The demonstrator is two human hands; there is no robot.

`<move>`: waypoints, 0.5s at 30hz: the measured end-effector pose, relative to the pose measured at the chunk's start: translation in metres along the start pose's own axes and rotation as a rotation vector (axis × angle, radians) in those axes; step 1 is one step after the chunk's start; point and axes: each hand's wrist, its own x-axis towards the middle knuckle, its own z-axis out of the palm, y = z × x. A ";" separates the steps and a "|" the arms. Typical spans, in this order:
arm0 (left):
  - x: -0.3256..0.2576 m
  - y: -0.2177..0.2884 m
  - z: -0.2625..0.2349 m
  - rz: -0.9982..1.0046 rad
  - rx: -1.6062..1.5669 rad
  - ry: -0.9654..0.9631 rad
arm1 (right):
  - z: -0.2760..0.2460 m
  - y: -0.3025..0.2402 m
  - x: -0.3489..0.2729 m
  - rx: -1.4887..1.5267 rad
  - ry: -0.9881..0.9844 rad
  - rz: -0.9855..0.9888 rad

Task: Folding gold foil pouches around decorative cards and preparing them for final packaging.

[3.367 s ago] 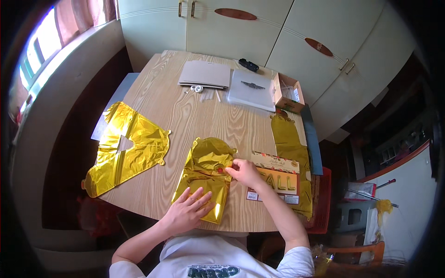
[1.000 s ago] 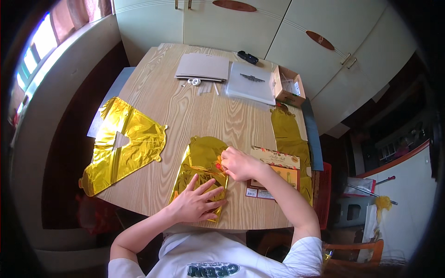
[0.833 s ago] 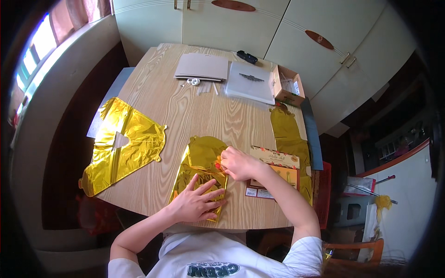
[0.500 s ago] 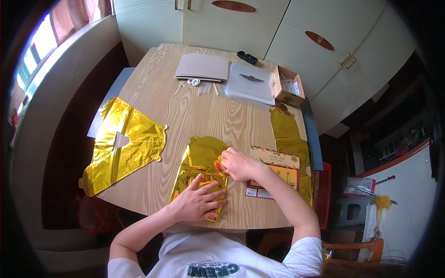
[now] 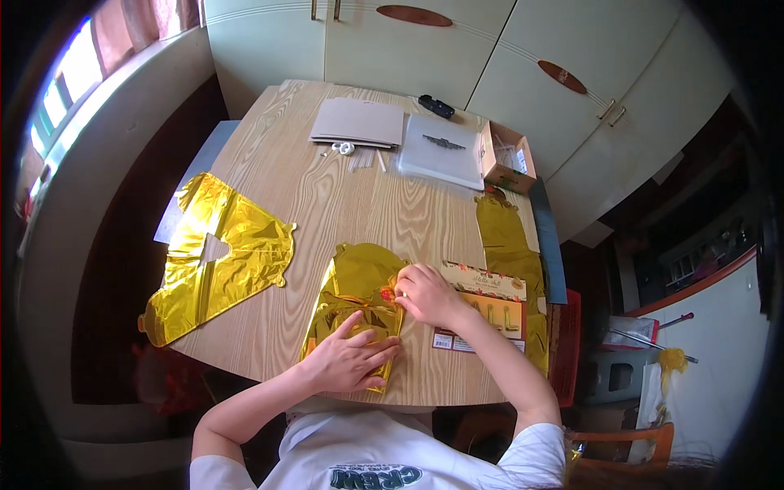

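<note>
A flat gold foil balloon (image 5: 363,265) lies folded and creased on the table in front of me. My left hand (image 5: 353,359) rests on its lower part, palm down with the fingers spread. At the balloon's right edge, my right hand (image 5: 425,294) has its fingertips pinched together, and what is between them is hidden. A small red-orange patch (image 5: 387,293) shows on the foil beside those fingertips. Just right of that hand lies a flat printed package (image 5: 498,314) with leaf patterns and gold shapes on it.
Another flat gold foil balloon (image 5: 245,245) lies at the left, and more gold foil (image 5: 502,229) along the right edge. Toward the back are grey card sheets (image 5: 355,122), white rings (image 5: 343,149), clear straws (image 5: 363,160), clear plastic sleeves (image 5: 441,159), a cardboard box (image 5: 510,159) and a black object (image 5: 436,106).
My right hand has shifted slightly right and down, still pinched at the balloon's edge. My left hand stays spread on the foil.
</note>
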 end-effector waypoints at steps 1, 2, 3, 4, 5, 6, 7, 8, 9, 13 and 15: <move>0.000 0.000 0.000 -0.001 0.004 -0.005 | 0.000 -0.002 -0.005 0.011 0.085 -0.009; 0.001 0.000 0.001 0.000 0.002 -0.008 | -0.002 -0.006 -0.013 0.000 0.123 -0.021; 0.000 0.000 0.003 0.000 -0.005 0.002 | -0.005 -0.011 -0.023 -0.007 0.160 -0.038; -0.001 0.000 0.005 0.000 -0.012 0.012 | -0.008 -0.016 -0.033 -0.013 0.196 -0.056; 0.000 -0.001 0.006 0.004 -0.018 0.021 | -0.010 -0.019 -0.045 -0.028 0.163 -0.103; 0.000 -0.001 0.006 0.003 -0.026 0.023 | -0.011 -0.025 -0.055 -0.041 0.114 -0.132; 0.000 -0.001 0.005 0.001 -0.035 0.024 | -0.012 -0.030 -0.064 -0.053 0.065 -0.161; 0.000 -0.001 0.004 0.006 -0.043 0.024 | -0.011 -0.034 -0.071 -0.067 0.019 -0.185; 0.000 -0.001 0.004 0.001 -0.053 0.020 | -0.008 -0.035 -0.075 -0.123 -0.015 -0.188; 0.000 -0.001 0.005 -0.004 -0.060 0.012 | -0.007 -0.034 -0.074 -0.135 -0.027 -0.184; 0.001 -0.002 0.005 0.002 -0.048 0.012 | -0.008 -0.030 -0.072 -0.155 -0.029 -0.199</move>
